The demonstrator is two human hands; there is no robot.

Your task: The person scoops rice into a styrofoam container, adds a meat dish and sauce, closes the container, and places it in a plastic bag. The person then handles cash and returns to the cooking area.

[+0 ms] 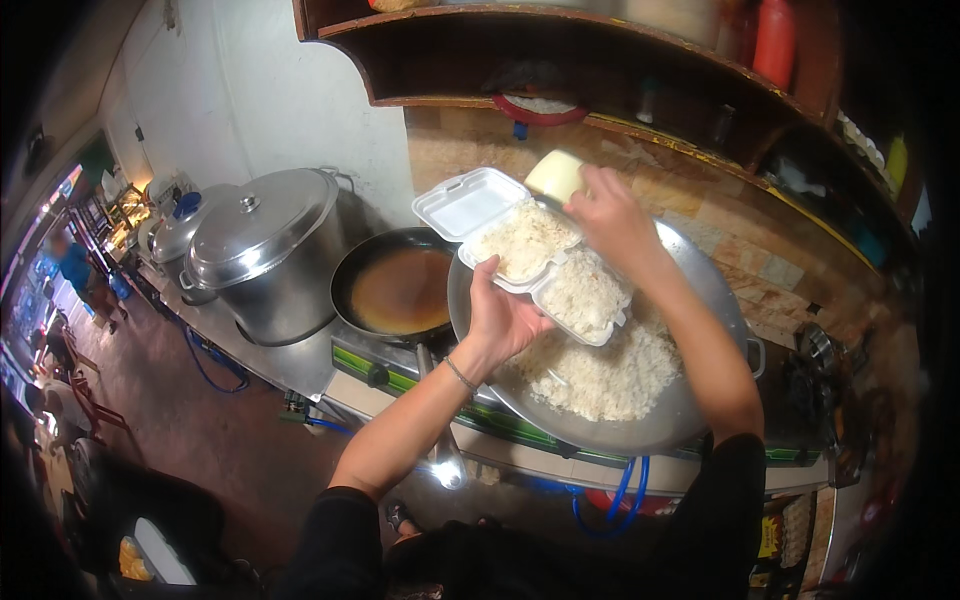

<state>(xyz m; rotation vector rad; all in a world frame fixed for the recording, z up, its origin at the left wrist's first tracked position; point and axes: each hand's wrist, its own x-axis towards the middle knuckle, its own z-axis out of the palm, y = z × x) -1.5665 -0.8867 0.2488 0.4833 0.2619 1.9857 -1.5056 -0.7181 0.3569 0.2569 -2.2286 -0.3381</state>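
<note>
My left hand (pixel 501 319) supports white foam clamshell boxes from below, thumb over the near rim. Rice fills the upper box (pixel 524 238) and the lower box (pixel 588 294); an opened lid (pixel 474 201) tilts up at the far left. In my right hand (pixel 611 217) is a pale yellow cup (pixel 556 176), held on its side just beyond the upper box. Whether anything is in the cup cannot be seen. Below both hands sits a wide metal wok (pixel 517 409) with a large heap of cooked rice (pixel 611 375) in it.
Left of the wok, a black frying pan (pixel 401 289) holds brown liquid on a green-trimmed gas stove (pixel 375 369). A big lidded aluminium pot (pixel 262 232) stands further left. A wooden shelf (pixel 465 94) overhangs the back. Blue hoses (pixel 637 495) hang below; a person (pixel 75 262) stands far left.
</note>
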